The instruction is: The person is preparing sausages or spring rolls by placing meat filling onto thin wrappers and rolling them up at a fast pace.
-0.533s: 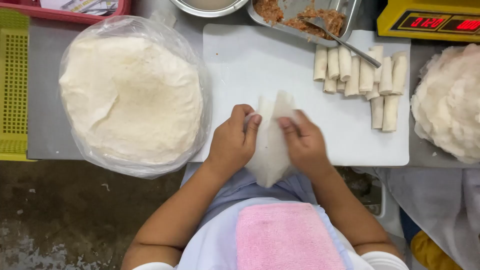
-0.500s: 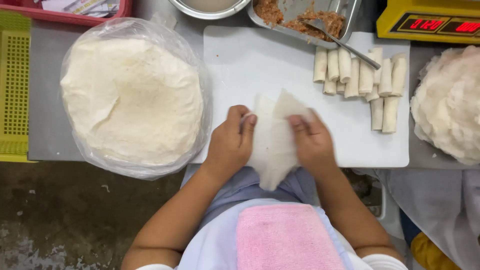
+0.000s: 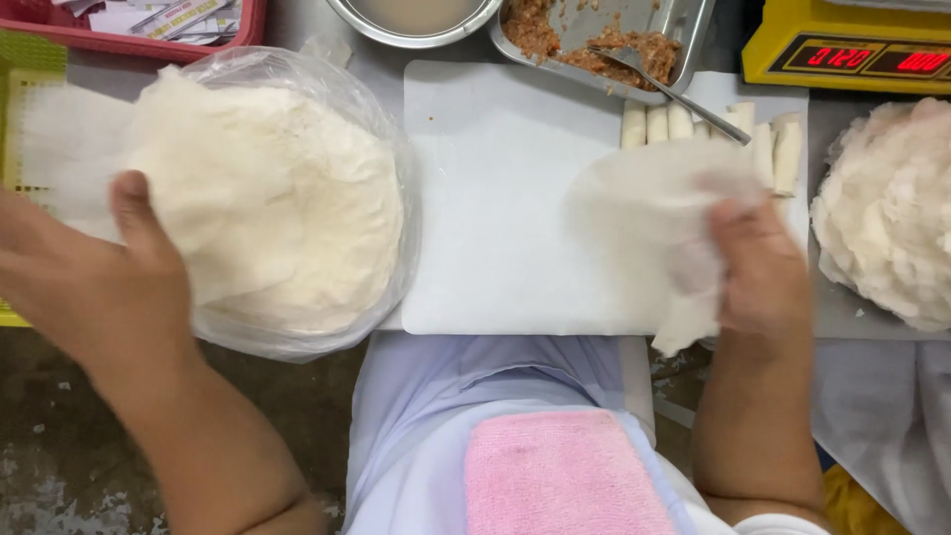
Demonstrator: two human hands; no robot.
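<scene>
So both hands are spread wide apart here, each with its own thin wrapper sheet. The left hand (image 3: 84,272) is out over the left side, thumb up, pinching a translucent white wrapper (image 3: 74,149) that hangs over the edge of the big wrapper stack (image 3: 287,208) sitting in a clear plastic bag (image 3: 396,168). The right hand (image 3: 758,267) is over the right end of the white cutting board (image 3: 495,208), fingers closed on a second wrapper sheet (image 3: 644,208), which is blurry and droops down past the board's front edge.

Just behind that sheet there's a row of finished spring rolls (image 3: 718,129) on the board. Above them is a metal tray of reddish-brown filling (image 3: 584,35) with a spoon (image 3: 664,84) resting in it, handle pointing toward the rolls. Next to the tray, a round metal bowl (image 3: 416,20) with pale liquid. A yellow scale (image 3: 847,45) sits top right, with another pile of wrappers (image 3: 887,218) below it on the table (image 3: 862,322). Yellow basket (image 3: 25,69) far left, and a pink towel (image 3: 565,476) on the person's lap.
</scene>
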